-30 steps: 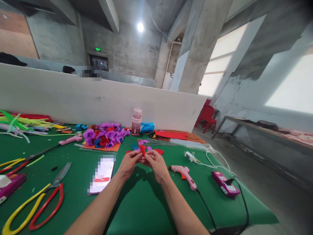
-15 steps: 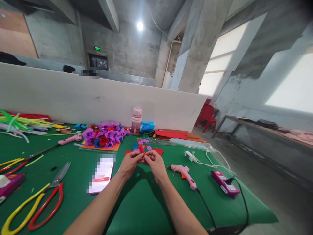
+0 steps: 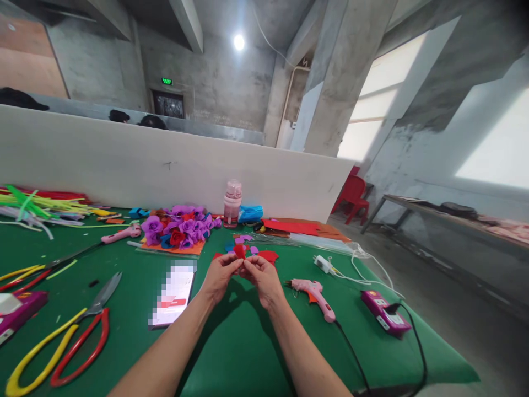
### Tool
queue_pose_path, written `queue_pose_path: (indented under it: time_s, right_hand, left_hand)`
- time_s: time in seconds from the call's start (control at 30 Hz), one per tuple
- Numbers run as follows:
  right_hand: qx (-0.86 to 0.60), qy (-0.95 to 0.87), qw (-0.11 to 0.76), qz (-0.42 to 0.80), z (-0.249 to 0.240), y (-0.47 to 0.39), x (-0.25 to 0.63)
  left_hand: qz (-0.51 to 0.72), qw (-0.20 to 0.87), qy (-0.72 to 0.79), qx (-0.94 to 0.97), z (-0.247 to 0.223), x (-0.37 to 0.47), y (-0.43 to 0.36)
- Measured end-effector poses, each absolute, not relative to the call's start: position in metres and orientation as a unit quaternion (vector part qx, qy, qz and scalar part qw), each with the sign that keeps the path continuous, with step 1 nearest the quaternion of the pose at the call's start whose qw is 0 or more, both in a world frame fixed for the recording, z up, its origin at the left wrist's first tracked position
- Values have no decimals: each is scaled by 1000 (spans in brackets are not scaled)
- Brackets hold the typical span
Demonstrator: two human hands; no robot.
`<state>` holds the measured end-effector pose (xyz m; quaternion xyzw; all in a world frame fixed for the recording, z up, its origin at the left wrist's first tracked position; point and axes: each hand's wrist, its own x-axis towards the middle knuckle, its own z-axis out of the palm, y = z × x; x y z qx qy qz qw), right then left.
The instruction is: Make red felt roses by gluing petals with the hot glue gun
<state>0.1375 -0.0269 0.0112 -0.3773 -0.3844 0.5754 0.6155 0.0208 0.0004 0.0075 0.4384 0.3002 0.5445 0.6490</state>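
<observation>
A: What did the hands have?

B: Both pinched one small red piece [image 3: 238, 251]. The left hand [image 3: 219, 275] and right hand [image 3: 261, 275] nearly met at its lower end, each grip narrow. I couldn't tell how that end was shaped; fingertips hid it.

A: Where was the piece?

B: Above the green bench [image 3: 243, 353], near its middle, with a red scrap [image 3: 270, 257] just beside, at three o'clock.

A: And around it, taking the piece as the clock's centre?

B: A pink bottle [image 3: 232, 205] stood upright at twelve. Purple flowers [image 3: 188, 227] lay heaped at ten, a phone [image 3: 176, 295] at eight, scissors [image 3: 97, 309] farther out that way, and a pink glue gun [image 3: 314, 294] at four.
</observation>
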Motion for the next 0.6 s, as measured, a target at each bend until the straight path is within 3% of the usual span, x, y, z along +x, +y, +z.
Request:
queue_pose_path:
  time_s: [0.3, 0.6]
  right_hand:
    - [-254, -360, 657, 612, -4, -21, 136]
    - [-282, -387, 656, 583, -9, -21, 144]
  left_hand:
    - [550, 611, 285, 493, 16, 18, -5]
    - [550, 552, 326, 535, 15, 21, -5]
